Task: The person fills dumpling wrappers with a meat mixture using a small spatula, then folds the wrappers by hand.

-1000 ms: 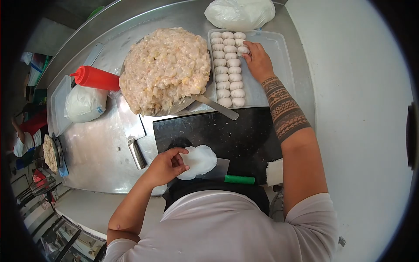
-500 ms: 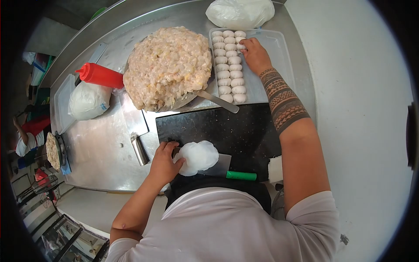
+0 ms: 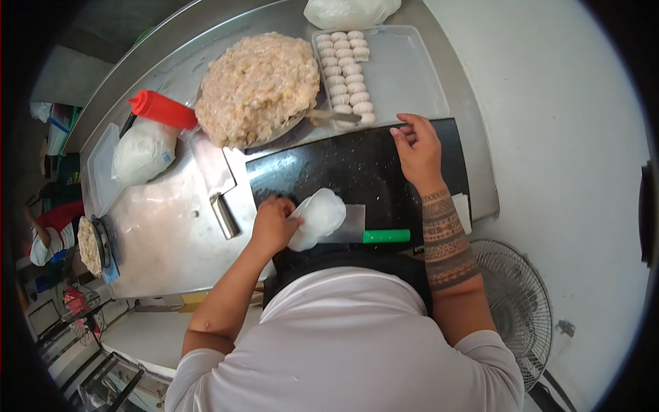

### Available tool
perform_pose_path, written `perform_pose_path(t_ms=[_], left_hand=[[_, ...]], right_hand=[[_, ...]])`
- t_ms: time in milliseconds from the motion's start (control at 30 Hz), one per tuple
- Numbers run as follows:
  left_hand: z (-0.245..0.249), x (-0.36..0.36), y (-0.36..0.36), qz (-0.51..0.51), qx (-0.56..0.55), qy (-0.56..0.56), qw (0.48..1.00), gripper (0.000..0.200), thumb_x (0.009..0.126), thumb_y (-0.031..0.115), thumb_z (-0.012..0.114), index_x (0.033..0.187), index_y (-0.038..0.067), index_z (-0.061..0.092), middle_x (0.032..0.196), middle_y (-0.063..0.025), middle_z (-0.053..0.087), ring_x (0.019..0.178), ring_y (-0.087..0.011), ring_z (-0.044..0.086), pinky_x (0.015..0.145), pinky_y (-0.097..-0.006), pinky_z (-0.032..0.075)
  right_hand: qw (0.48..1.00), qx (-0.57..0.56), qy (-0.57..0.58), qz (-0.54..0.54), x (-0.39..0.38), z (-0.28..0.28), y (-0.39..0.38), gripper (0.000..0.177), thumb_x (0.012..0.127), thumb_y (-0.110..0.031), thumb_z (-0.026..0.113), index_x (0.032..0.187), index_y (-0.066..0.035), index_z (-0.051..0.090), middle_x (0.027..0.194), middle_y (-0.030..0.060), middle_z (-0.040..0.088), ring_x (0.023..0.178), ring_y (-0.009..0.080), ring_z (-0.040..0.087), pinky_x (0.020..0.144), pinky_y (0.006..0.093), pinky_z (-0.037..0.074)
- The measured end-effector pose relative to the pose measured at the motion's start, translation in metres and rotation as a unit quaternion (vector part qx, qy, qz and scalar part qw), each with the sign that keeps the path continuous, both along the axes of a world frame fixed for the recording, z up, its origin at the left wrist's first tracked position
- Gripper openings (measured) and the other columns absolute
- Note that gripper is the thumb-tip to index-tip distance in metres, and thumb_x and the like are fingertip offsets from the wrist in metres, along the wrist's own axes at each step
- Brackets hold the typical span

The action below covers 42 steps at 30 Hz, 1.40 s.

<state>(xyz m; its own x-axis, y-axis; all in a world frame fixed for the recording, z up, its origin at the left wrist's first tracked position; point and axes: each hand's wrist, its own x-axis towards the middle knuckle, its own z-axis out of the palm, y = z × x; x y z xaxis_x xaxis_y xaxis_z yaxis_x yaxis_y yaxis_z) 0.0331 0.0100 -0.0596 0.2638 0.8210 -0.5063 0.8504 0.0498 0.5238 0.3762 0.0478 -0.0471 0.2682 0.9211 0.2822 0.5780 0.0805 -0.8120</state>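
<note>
My left hand point(image 3: 276, 223) pinches the edge of a thin white dumpling wrapper point(image 3: 321, 216), which may be several layered together. Under and beside it lies a wide-bladed knife with a green handle point(image 3: 386, 236), on a black board point(image 3: 364, 161). My right hand point(image 3: 419, 145) hovers over the board's far right part, empty, fingers apart. Beyond it, a clear plastic tray point(image 3: 401, 72) holds rows of pleated white dumplings point(image 3: 346, 67) along its left side. Left of the tray rises a big mound of pale chunky filling point(image 3: 257, 86), with a flat metal spatula point(image 3: 336, 115) stuck in it.
A red squeeze bottle point(image 3: 163, 110) and a tied white plastic bag point(image 3: 144, 152) sit on the steel table point(image 3: 161, 233) at left. Near them is a cleaver with a metal handle point(image 3: 223, 216). A standing fan point(image 3: 515, 309) is at right. Another person point(image 3: 51, 233) is at far left.
My right hand has left a dumpling in the tray and come back toward me over the board. The left hand stays at the wrapper. The view has shifted.
</note>
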Motion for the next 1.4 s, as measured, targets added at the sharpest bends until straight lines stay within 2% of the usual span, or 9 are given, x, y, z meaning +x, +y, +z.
perform_pose_path(t_ms=[67,200,367,567,967,1200,1267,1300,1400], left_hand=[[0.001,0.0,-0.006,-0.028,0.097,-0.063,0.993,0.034,0.076,0.01,0.084,0.104,0.002,0.066,0.09,-0.0173,0.068,0.091,-0.0366,0.066,0.082,-0.0429,0.053],[0.002,-0.006,-0.009,0.083,-0.122,-0.313,0.938,0.018,0.093,0.003,0.074,0.106,0.002,0.06,0.096,-0.0066,0.073,0.089,-0.0133,0.067,0.08,-0.0301,0.054],[0.049,0.005,-0.018,0.144,-0.191,-0.494,0.836,0.028,0.093,-0.003,0.071,0.118,0.002,0.06,0.11,-0.0047,0.071,0.097,-0.0112,0.067,0.09,-0.0287,0.055],[0.07,0.021,-0.027,0.057,-0.105,-0.503,0.856,0.03,0.095,-0.006,0.067,0.124,-0.001,0.061,0.111,-0.0057,0.07,0.103,-0.0109,0.067,0.094,-0.0277,0.054],[0.093,0.029,-0.019,-0.008,-0.155,-0.524,0.838,0.026,0.096,-0.004,0.066,0.121,-0.001,0.064,0.111,-0.0044,0.07,0.102,-0.0101,0.066,0.092,-0.0287,0.054],[0.054,0.019,-0.015,0.124,-0.257,-0.565,0.774,0.033,0.094,-0.005,0.067,0.126,0.0,0.062,0.118,-0.0064,0.07,0.105,-0.0128,0.067,0.093,-0.0297,0.055],[0.029,0.008,-0.006,0.116,-0.163,-0.473,0.858,0.037,0.095,-0.002,0.068,0.131,-0.001,0.061,0.12,-0.0085,0.07,0.106,-0.017,0.068,0.096,-0.0313,0.055],[0.03,0.002,-0.003,0.056,-0.014,-0.264,0.963,0.044,0.097,0.006,0.07,0.138,-0.002,0.058,0.125,-0.0098,0.068,0.11,-0.0209,0.067,0.099,-0.0341,0.054],[-0.003,0.001,-0.014,0.14,0.074,-0.351,0.923,0.053,0.1,0.014,0.07,0.149,0.004,0.052,0.136,-0.0133,0.064,0.12,-0.0199,0.061,0.106,-0.0333,0.048]], right_hand=[[1.0,0.019,0.015,-0.008,-0.018,0.016,-0.024,0.021,0.092,-0.006,0.074,0.113,-0.002,0.071,0.104,0.0097,0.069,0.08,0.018,0.067,0.07,0.0286,0.056],[0.993,-0.051,0.103,0.039,-0.058,0.038,-0.074,0.012,0.094,-0.006,0.073,0.103,0.001,0.071,0.089,0.0072,0.069,0.073,0.0126,0.065,0.068,0.0267,0.053],[0.965,-0.152,0.146,0.155,-0.101,0.063,-0.106,0.013,0.093,-0.01,0.076,0.1,0.0,0.07,0.088,0.0054,0.068,0.071,0.0102,0.061,0.066,0.0273,0.052],[0.971,-0.12,0.119,0.17,-0.123,0.072,-0.117,0.046,0.079,-0.029,0.092,0.087,-0.003,0.056,0.081,0.0053,0.059,0.067,0.0134,0.054,0.063,0.0308,0.05],[0.937,-0.186,0.253,0.153,-0.091,0.075,-0.127,0.013,0.096,-0.008,0.075,0.099,-0.002,0.063,0.086,-0.0022,0.063,0.078,0.0047,0.057,0.071,0.0225,0.049],[0.916,-0.077,0.393,0.016,-0.028,0.063,-0.128,0.027,0.097,0.004,0.06,0.124,0.0,0.059,0.107,0.0051,0.066,0.097,0.0091,0.062,0.083,0.0245,0.053],[0.909,-0.087,0.407,0.001,-0.012,0.071,-0.13,0.029,0.097,0.005,0.059,0.125,-0.001,0.059,0.107,0.005,0.066,0.097,0.0096,0.063,0.083,0.0247,0.053],[0.902,-0.094,0.421,-0.015,-0.01,0.073,-0.128,0.031,0.096,0.005,0.059,0.126,-0.001,0.059,0.107,0.0049,0.066,0.097,0.01,0.063,0.083,0.025,0.053],[0.941,-0.099,0.323,0.007,-0.036,0.066,-0.113,0.031,0.095,0.004,0.062,0.125,-0.002,0.06,0.106,0.0051,0.066,0.094,0.0109,0.064,0.082,0.0254,0.054]])
